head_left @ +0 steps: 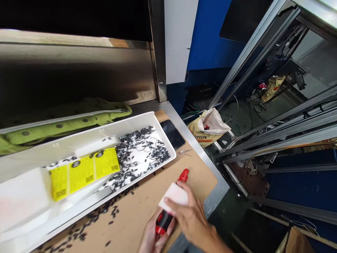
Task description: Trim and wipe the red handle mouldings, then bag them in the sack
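Note:
My left hand (152,236) is wrapped round a red and black tool (165,218) low in the view; the tool's red tip (184,174) points up and away over the brown cardboard sheet (137,211). My right hand (191,219) holds a small white block (174,197) against the tool's shaft, thumb and fingers pinching it. Left of the hands lies a long white tray (86,200) with a strip of yellow labels (84,173) and several small black parts (143,151) in it.
Black parts (105,211) are scattered on the cardboard below the tray. A dark phone (172,134) and a small metal clip (185,151) lie near the bench's right edge. A green cloth (65,123) lies behind the tray. Beyond the edge are a paper sack (209,128) and metal rails.

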`<state>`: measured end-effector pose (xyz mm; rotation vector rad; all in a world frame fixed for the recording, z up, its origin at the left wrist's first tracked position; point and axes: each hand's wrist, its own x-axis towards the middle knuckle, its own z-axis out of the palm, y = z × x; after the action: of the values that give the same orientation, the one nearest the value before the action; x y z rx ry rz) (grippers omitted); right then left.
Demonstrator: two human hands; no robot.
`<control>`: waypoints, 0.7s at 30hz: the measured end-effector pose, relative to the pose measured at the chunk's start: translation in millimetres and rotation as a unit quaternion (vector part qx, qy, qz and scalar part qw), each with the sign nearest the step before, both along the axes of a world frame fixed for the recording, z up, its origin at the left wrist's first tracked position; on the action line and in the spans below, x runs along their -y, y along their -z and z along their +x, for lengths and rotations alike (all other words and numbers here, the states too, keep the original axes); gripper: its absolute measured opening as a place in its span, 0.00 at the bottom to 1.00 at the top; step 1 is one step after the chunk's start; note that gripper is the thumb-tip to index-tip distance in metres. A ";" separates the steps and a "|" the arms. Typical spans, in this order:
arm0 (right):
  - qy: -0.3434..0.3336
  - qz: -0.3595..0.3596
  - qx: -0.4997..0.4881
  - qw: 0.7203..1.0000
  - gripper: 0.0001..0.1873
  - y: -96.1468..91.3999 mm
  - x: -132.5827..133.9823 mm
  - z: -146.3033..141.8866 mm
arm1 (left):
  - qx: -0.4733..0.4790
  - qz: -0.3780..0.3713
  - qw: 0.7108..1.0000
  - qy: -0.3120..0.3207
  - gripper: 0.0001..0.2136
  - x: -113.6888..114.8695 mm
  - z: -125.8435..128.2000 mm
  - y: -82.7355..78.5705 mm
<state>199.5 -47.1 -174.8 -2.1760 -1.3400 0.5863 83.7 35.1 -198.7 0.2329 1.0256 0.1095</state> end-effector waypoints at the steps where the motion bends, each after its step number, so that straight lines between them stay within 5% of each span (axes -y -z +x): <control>1: 0.022 -0.002 0.001 1.000 0.28 0.1 -0.9 1.9 | 0.007 0.002 1.000 0.004 0.13 0.1 0.0 1.4; 4: 0.073 0.004 0.011 0.997 0.27 1.4 -2.4 4.4 | 0.019 0.007 1.000 0.016 0.14 0.5 -1.2 5.6; 9: -0.002 0.031 -0.004 1.000 0.30 3.1 -2.4 4.2 | 0.030 0.003 0.999 0.025 0.13 -3.6 -2.8 5.4; 14: 0.095 0.049 0.002 0.994 0.29 10.5 -2.5 -1.0 | 0.056 -0.033 0.997 0.035 0.15 -12.0 -3.1 4.9; 18: 0.017 0.049 0.005 0.999 0.31 14.2 -3.2 -9.5 | 0.047 -0.032 0.998 0.030 0.11 -14.8 -6.1 7.7; 21: 0.054 0.038 0.010 0.998 0.28 15.2 -11.9 5.7 | 0.058 -0.038 0.996 0.051 0.11 -14.4 -5.4 6.9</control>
<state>205.1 -35.2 -190.0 -2.1831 -1.2247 0.4657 78.4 49.5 -205.5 0.2074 0.8982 -0.0089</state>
